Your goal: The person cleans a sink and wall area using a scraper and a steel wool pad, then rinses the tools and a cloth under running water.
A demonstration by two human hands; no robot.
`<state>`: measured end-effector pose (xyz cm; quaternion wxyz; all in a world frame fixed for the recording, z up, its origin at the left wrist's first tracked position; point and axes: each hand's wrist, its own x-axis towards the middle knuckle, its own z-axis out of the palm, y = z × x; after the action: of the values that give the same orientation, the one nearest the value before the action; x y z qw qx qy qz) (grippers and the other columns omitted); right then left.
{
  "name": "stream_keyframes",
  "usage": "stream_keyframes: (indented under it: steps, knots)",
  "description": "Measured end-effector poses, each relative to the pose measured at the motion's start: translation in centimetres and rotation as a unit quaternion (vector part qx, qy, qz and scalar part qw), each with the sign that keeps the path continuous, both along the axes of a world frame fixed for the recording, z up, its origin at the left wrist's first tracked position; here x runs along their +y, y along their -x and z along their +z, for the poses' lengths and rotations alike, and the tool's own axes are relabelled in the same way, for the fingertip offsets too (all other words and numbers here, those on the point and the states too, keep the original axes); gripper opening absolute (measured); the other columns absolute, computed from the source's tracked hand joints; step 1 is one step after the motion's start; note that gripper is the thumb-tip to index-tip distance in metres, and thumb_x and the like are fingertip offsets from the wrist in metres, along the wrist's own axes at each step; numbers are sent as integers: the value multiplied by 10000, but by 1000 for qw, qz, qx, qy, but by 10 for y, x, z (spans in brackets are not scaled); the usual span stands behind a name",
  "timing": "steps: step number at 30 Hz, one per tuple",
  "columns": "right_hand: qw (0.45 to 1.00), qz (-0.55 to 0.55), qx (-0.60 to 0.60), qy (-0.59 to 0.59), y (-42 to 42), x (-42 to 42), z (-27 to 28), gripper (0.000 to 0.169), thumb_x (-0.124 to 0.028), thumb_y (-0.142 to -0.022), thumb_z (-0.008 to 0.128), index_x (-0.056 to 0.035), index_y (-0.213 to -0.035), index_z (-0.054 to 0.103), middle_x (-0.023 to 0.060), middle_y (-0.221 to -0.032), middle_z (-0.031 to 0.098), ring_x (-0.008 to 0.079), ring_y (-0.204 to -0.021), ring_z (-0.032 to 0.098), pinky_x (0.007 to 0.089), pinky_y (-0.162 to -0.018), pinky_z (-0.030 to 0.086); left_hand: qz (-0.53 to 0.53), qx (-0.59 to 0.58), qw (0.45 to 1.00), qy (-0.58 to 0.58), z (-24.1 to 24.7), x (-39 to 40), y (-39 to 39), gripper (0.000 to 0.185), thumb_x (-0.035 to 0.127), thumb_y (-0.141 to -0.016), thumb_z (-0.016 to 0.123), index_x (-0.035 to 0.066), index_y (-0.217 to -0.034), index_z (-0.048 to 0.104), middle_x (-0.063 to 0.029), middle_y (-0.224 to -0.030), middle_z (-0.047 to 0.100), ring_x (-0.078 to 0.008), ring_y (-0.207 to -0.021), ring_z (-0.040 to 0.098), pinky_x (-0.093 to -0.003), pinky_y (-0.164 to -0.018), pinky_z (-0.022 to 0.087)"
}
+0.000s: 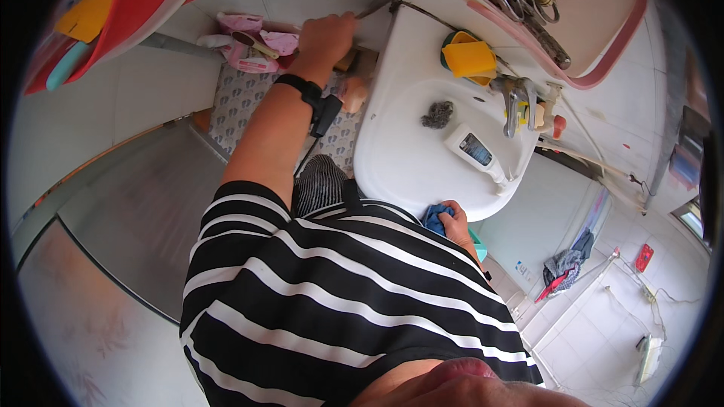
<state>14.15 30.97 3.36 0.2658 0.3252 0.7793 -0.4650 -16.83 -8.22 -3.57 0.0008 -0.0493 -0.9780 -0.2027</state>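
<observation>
My left hand, with a black band on its wrist, is curled beyond the far left corner of the white washbasin. A thin dark thing or edge shows beside its fingers; whether the hand holds it cannot be told. At the basin's near rim my right hand grips a bunched blue cloth. A dark scouring pad lies in the basin, and a white bottle with a dark label lies to its right. A yellow sponge rests on a green and yellow dish near the metal tap.
A pink-rimmed shelf with scissors hangs close at the upper right. Red baskets or containers jut in at the upper left. Pink packages and a brush sit against the wall. A teal container is partly hidden by my right arm.
</observation>
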Motion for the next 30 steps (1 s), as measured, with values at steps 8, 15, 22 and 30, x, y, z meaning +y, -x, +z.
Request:
stream_keyframes:
  steps: [8, 15, 22, 30]
  knots:
    - [1000, 13, -6, -13, 4, -3, 7, 207, -51, -702, 575, -31, -906, 604, 9, -720, 560, 93, -647, 516, 227, -602, 450, -9, -23, 1000, 5, 5, 4, 3, 194, 234, -923, 463, 86, -959, 582, -148, -807, 666, -345, -747, 653, -477, -647, 504]
    - [999, 38, 5, -39, 4, -4, 5, 206, -56, -701, 570, -23, -901, 606, 19, -731, 573, 102, -658, 522, 234, -613, 455, -18, 4, 999, 33, 5, 4, 6, 169, 209, -901, 475, 94, -964, 582, -138, -792, 667, -337, -743, 656, -471, -631, 511]
    - [999, 25, -3, -35, 4, -4, 4, 198, -63, -705, 581, -18, -896, 609, 25, -718, 579, 111, -642, 537, 238, -602, 463, 5, -16, 1000, 12, 21, -3, 3, 163, 173, -875, 484, 86, -953, 598, -152, -818, 674, -335, -759, 664, -468, -634, 514]
    - [984, 129, 32, -117, -1, 13, -9, 266, -148, -689, 599, -13, -916, 627, 89, -721, 617, 169, -653, 578, 293, -638, 486, 33, -102, 994, -11, 47, -21, -7, 269, 227, -891, 448, 64, -994, 635, -195, -968, 666, -338, -915, 653, -463, -761, 513]
